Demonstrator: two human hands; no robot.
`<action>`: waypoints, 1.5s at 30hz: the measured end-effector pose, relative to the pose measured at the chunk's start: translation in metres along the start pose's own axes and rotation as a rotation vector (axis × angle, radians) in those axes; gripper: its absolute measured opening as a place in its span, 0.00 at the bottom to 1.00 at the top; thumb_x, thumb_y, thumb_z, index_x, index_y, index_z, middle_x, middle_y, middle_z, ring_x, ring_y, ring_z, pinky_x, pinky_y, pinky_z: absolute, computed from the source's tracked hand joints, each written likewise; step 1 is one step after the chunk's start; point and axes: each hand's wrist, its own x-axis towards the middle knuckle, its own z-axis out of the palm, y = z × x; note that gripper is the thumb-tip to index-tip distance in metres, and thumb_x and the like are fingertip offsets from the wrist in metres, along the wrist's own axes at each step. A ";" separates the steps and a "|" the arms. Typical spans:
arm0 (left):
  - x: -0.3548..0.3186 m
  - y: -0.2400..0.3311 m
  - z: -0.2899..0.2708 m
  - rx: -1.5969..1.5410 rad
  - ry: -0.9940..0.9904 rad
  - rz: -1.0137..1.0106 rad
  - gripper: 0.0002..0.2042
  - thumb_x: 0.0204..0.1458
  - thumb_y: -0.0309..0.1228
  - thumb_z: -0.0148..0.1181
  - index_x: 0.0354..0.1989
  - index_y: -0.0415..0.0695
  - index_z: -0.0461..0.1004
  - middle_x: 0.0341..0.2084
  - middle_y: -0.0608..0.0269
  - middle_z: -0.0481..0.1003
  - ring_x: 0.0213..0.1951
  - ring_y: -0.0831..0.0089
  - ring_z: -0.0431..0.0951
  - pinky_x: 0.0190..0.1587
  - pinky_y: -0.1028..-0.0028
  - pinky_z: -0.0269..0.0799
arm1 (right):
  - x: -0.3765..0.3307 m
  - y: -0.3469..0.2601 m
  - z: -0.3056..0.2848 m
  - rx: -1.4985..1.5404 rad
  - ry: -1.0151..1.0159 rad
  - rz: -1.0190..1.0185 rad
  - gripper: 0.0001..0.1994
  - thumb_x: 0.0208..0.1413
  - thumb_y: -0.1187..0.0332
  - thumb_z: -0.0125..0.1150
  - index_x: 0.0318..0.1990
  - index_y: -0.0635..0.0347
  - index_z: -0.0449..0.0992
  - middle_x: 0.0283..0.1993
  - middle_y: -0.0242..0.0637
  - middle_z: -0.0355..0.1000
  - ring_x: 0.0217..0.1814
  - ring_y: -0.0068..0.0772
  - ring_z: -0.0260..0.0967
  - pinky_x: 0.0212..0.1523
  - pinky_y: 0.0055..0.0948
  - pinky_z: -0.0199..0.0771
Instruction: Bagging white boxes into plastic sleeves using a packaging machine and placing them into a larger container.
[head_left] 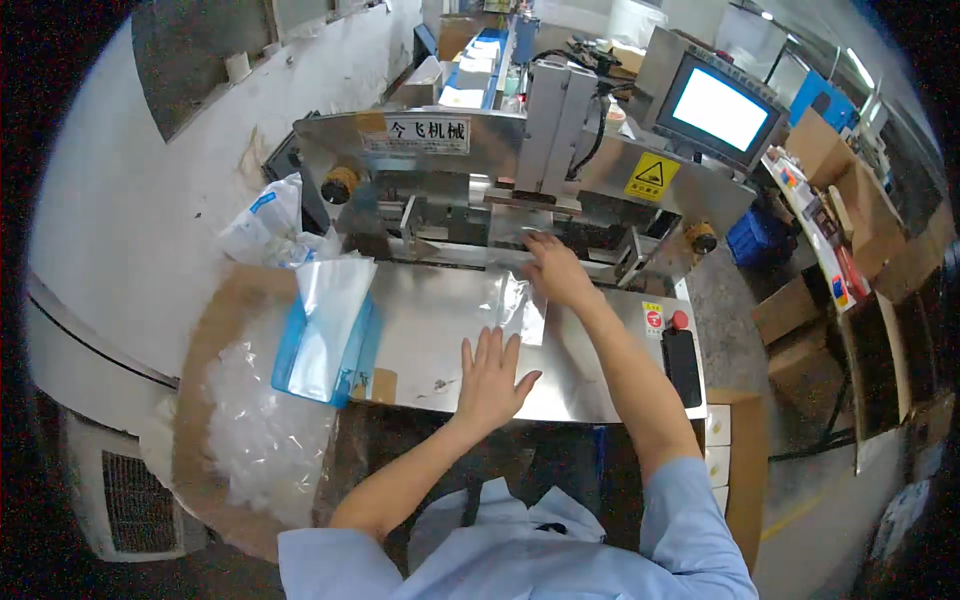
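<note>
The bench (590,385) is brushed sheet metal, smooth with a dull sheen. The clear bag (520,312) on it is thin glossy plastic film. The stack of pouches (325,335) looks like shiny clear plastic with blue edges. The carton (205,350) beside it is matt brown cardboard. The sleeves (690,520) are matt light-blue cloth.

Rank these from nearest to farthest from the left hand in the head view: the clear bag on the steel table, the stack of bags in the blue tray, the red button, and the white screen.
From the left hand:
1. Clear bag, just ahead of its fingertips, on the steel table.
2. Stack of bags in the blue tray, to its left.
3. Red button, to its right, past the right forearm.
4. White screen, far off at upper right.
</note>
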 end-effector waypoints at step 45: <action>0.032 -0.021 -0.008 -0.531 0.259 -0.351 0.35 0.62 0.42 0.54 0.68 0.28 0.49 0.66 0.34 0.54 0.69 0.45 0.53 0.70 0.60 0.47 | -0.114 -0.022 -0.039 0.959 0.021 0.577 0.32 0.66 0.55 0.53 0.69 0.68 0.55 0.72 0.49 0.57 0.73 0.39 0.54 0.70 0.31 0.55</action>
